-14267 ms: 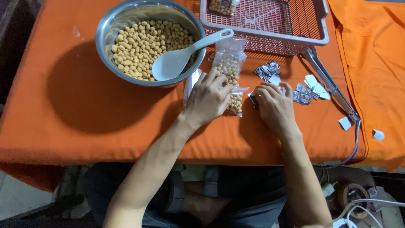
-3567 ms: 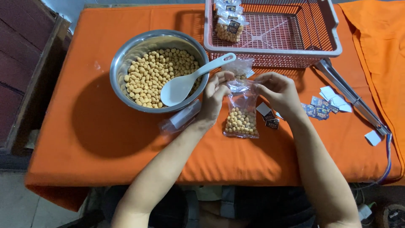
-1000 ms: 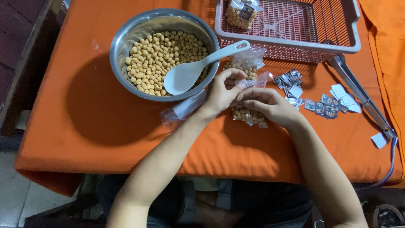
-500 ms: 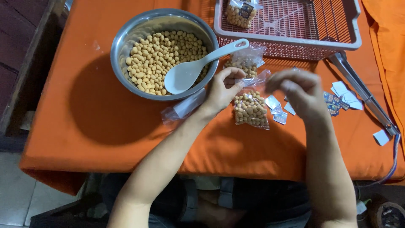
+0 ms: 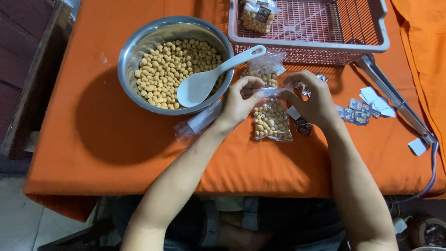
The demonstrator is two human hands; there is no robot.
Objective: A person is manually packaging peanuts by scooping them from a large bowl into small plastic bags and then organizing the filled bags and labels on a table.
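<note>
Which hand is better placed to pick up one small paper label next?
Probably the right hand: the small labels lie just beneath and beside it. The left hand pinches the bag top, farther from them.

Bright even overhead light, soft shadow left of the steel bowl [image 5: 175,62]; mild rim glare, sharp focus, dim edges

Orange-clothed table [image 5: 93,153], grey floor [image 5: 18,223]

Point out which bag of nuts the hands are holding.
The filled bag lying nearest the person, its top pinched by both hands; another lies behind it, a third in the basket.
</note>
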